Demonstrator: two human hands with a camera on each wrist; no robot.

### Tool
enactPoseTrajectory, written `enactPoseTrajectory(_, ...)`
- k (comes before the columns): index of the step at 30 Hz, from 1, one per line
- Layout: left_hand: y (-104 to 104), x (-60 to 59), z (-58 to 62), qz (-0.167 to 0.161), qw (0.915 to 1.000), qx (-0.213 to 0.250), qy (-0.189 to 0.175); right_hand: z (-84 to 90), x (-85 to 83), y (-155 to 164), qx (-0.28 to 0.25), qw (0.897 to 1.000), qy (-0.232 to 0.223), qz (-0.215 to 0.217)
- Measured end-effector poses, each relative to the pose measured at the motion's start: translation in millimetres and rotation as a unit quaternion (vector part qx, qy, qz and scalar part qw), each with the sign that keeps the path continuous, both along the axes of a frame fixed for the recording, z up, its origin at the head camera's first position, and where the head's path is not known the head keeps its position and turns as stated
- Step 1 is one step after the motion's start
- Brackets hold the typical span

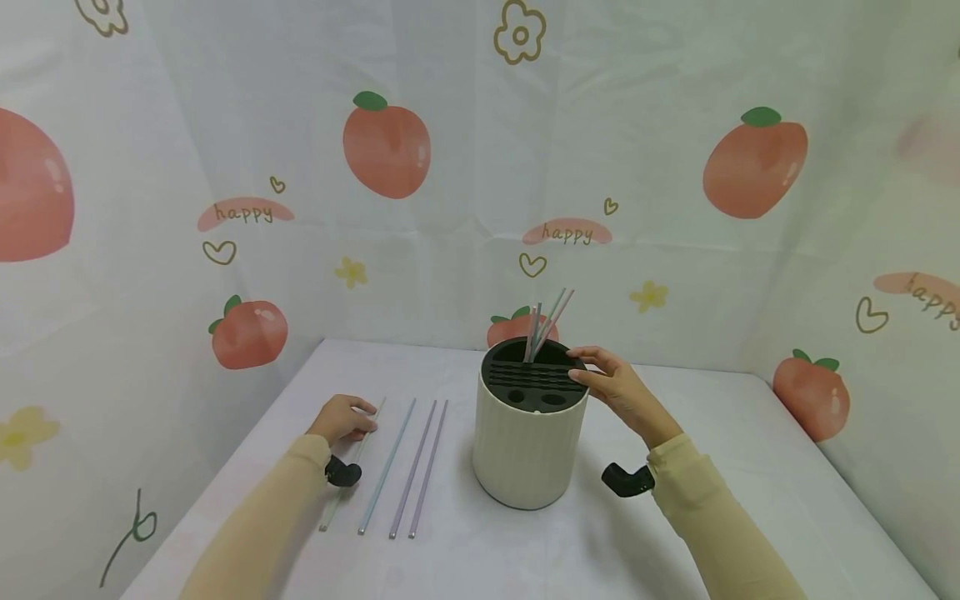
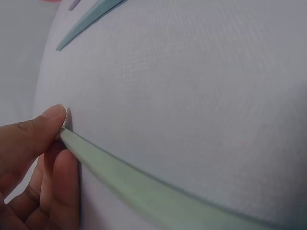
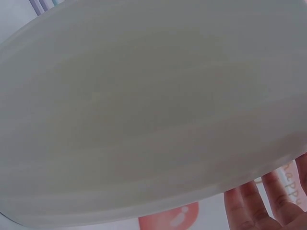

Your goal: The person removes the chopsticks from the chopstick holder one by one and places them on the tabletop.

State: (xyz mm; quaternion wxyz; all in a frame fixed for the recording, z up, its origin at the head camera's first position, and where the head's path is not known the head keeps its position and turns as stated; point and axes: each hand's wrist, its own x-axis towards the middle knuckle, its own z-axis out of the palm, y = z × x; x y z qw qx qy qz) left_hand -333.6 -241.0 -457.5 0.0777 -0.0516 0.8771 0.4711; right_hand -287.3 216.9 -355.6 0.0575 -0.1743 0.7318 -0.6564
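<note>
My left hand (image 1: 345,419) pinches a pale green chopstick (image 2: 120,177) between thumb and fingers near its thin far end. The chopstick slants along the left of the table, partly hidden by the hand and wrist. To its right lie a blue chopstick (image 1: 387,467) and two purple chopsticks (image 1: 412,472), thin ends away from me. My right hand (image 1: 617,390) touches the right rim of a cream ribbed utensil holder (image 1: 525,458) with its fingertips, fingers fairly straight. Several chopsticks (image 1: 551,321) stand in the back compartment of its black slotted top (image 1: 534,382).
The white table (image 1: 675,533) reaches back to a hanging cloth (image 1: 465,167) printed with fruit, flowers and hearts. Black wrist cameras (image 1: 628,481) stick out from both sleeves. The holder stands upright right of the loose chopsticks.
</note>
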Motion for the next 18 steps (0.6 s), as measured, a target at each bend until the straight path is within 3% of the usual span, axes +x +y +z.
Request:
enactPoseTrajectory(11,0.2,4.0,9.5,-0.003,0.9993,0.036,-0.008,0.8,-0.1,0.1,0.0,1.0,0.002,0.0)
enactPoseTrajectory(15,2.8,-0.5,24.8,-0.014,0.9978,0.065,0.001,1.2,0.1,0.2,0.0,1.0,0.003,0.0)
enactPoseTrajectory(18,10.2,-4.4,46.9,-0.035,0.9949,0.093,0.017,1.2,0.7,0.3,0.004,1.0,-0.001,-0.003)
